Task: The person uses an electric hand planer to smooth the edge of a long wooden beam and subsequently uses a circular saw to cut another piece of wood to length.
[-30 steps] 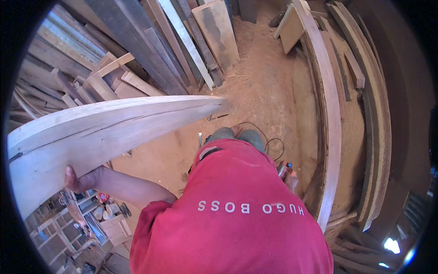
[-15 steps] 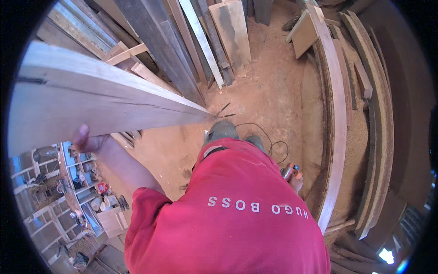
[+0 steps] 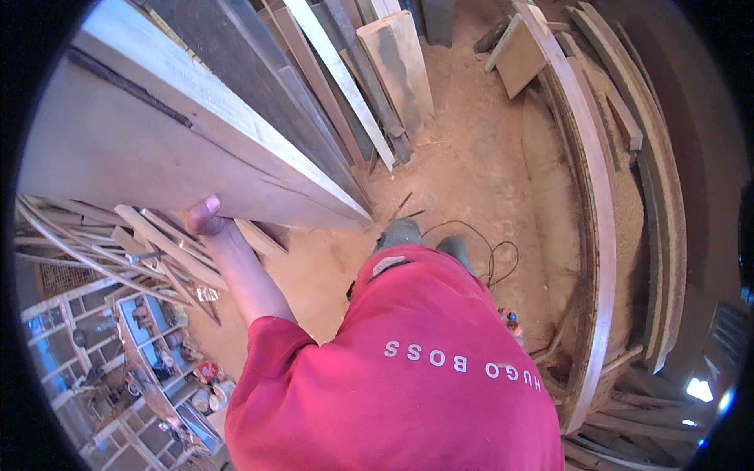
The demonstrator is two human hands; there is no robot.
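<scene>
A wide, pale wooden board (image 3: 157, 149) with a dark crack along its face slants from the upper left down to the floor. My left hand (image 3: 206, 217) is closed round its lower edge, thumb flat against the face and the other fingers hidden behind the board. Low beside my body, my right hand (image 3: 515, 326) is mostly covered by my red shirt (image 3: 408, 392). A small object with orange and metallic parts (image 3: 509, 317) shows there, too little of it to name.
Several planks (image 3: 397, 71) lean upright at the far side. To the right lie long curved-looking boards (image 3: 601, 235) with sawdust between them. A black cable (image 3: 493, 259) loops over the dusty floor (image 3: 471, 149). Blue-and-white shelving (image 3: 149, 330) with containers stands at the left.
The board now slopes more steeply, and my left hand has shifted up and to the right in the view. My right hand has slipped further behind my shirt.
</scene>
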